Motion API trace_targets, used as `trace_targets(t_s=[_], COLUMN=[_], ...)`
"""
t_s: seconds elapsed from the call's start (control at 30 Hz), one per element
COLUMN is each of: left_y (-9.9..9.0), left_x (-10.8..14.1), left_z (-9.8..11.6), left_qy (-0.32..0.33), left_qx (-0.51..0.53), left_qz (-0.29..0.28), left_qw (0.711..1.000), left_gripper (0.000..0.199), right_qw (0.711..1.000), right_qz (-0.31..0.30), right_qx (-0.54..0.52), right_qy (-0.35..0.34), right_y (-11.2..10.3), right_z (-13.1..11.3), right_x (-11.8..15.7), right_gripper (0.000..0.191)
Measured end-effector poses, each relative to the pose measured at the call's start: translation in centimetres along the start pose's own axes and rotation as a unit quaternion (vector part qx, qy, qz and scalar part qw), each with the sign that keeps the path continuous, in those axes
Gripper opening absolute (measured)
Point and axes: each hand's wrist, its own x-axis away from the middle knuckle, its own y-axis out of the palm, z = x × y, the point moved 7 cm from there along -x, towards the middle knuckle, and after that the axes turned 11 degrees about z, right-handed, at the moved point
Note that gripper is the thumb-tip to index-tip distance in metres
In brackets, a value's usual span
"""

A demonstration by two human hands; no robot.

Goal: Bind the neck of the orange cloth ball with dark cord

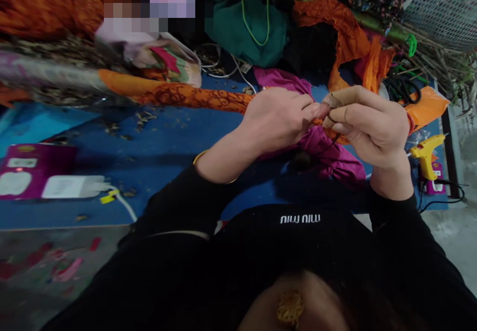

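An orange patterned cloth (201, 97) is wrapped tightly round a long pole that runs in from the left. My left hand (278, 117) is closed round the right end of this wrapped length. Beside it, nearly touching, my right hand (367, 122) pinches something thin and dark, like a thread or wire, with its fingertips close to my left thumb. Magenta cloth (331, 157) lies beneath and between both hands. Further orange cloth (346, 33) trails behind my right hand.
On the blue table (149, 147) a purple socket box (37, 159) with a white plug stands left. A yellow glue gun (428, 154) and black scissors (404, 90) lie right. Behind are teal cloth (253, 28), a bag and twigs. A metal mesh (443, 10) is at the upper right.
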Motion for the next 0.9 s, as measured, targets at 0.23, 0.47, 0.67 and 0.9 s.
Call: trace_targets(t_s=[0.23, 0.47, 0.67, 0.9], left_y=[-1.1, -2.0, -1.5, -1.4], left_x=[-0.1, 0.0, 0.2, 0.4], left_z=[1.2, 2.4, 2.4, 1.9], left_qy=[0.101, 0.159, 0.145, 0.144], left_qx=[-0.085, -0.089, -0.066, -0.071], left_qz=[0.066, 0.095, 0.032, 0.032], left_qw=[0.989, 0.979, 0.987, 0.987], left_gripper=[0.043, 0.039, 0.037, 0.035], right_qw=[0.997, 0.99, 0.993, 0.98], right_qz=[0.06, 0.027, 0.028, 0.109], right_qx=[-0.007, -0.013, -0.056, -0.127], right_qy=[0.038, 0.136, 0.102, 0.107], right_y=[-0.9, -0.8, -0.9, -1.3], right_z=[2.2, 5.0, 6.6, 7.1], right_x=[-0.2, -0.3, -0.3, 0.0], right_gripper=[0.019, 0.037, 0.031, 0.027])
